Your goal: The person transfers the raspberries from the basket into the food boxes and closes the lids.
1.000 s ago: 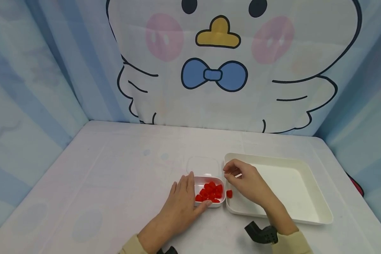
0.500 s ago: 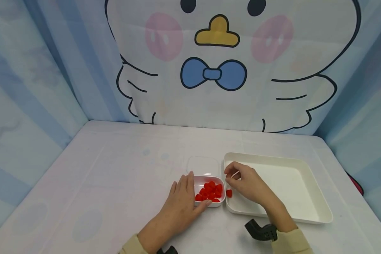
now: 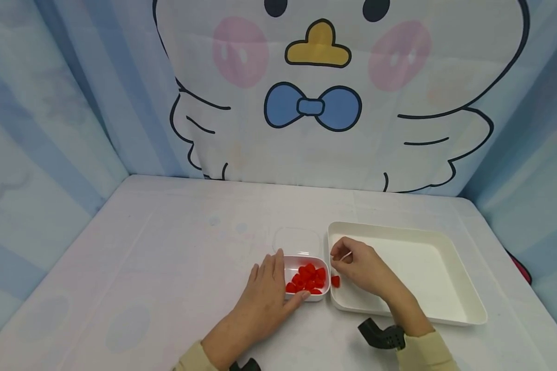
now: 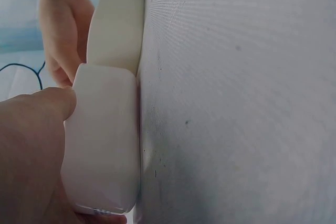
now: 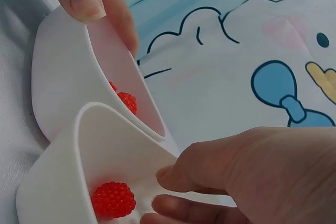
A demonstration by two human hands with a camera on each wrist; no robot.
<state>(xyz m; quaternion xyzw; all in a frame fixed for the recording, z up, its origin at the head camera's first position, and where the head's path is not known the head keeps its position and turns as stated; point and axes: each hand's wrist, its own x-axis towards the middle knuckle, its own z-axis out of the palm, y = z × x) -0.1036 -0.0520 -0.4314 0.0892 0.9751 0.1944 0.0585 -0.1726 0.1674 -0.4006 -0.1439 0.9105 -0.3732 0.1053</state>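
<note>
A small white box (image 3: 325, 291) holds several red raspberries (image 3: 308, 278). My left hand (image 3: 262, 299) holds this box at its left side, thumb (image 4: 65, 103) on the near rim and fingers along the left end. Just right of it, a single raspberry (image 5: 114, 199) lies inside the near left corner of a large white tray (image 3: 422, 257). My right hand (image 3: 364, 265) hovers over the tray's left edge, fingers loosely bent and thumb apart from them in the right wrist view. Nothing shows between these fingers; the raspberry sits below and beside them.
A clear plastic lid (image 3: 298, 241) stands out behind the white box. The tray's left wall (image 5: 47, 182) is close against the box. A printed cloth wall (image 3: 306, 154) closes off the back of the white table (image 3: 120, 268).
My right hand has shifted slightly down and to the right over the tray's left edge. The left hand, the box and the raspberries stay where they were.
</note>
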